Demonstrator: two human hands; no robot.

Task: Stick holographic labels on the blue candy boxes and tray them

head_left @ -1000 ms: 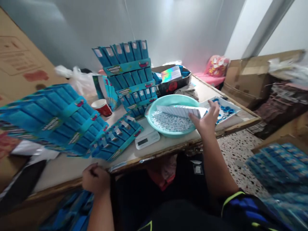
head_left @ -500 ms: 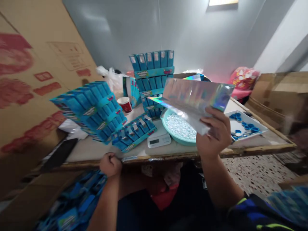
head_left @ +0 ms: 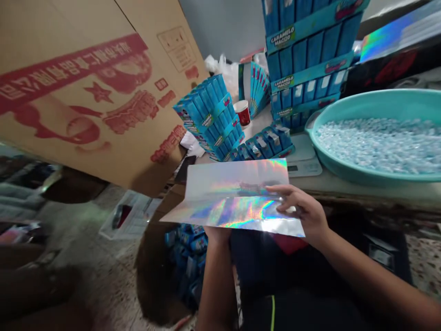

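A shiny holographic sheet [head_left: 237, 179], creased along its length, is spread over my lap at the table's front edge. At its right end my right hand [head_left: 308, 214] grips it, with fingers over the top face. My left hand [head_left: 217, 233] is beneath the sheet's near edge; its fingers are hidden, so I cannot tell whether they grip it. Just beyond the sheet lies a tray of small blue boxes [head_left: 263, 143]. A white scale [head_left: 305, 168] sits to the right of that tray.
A turquoise basin [head_left: 344, 171] of small wrapped pieces stands at right. Stacked blue box displays [head_left: 312, 57] and a leaning stack [head_left: 213, 117] rise behind, with a red cup [head_left: 243, 114] between. A large carton [head_left: 79, 92] fills the left; blue packs [head_left: 189, 248] lie in a box below.
The view has turned left and downward. The sheet has come down from above the basin to my lap, in my right hand. My left hand has gone from the table edge to under the sheet.
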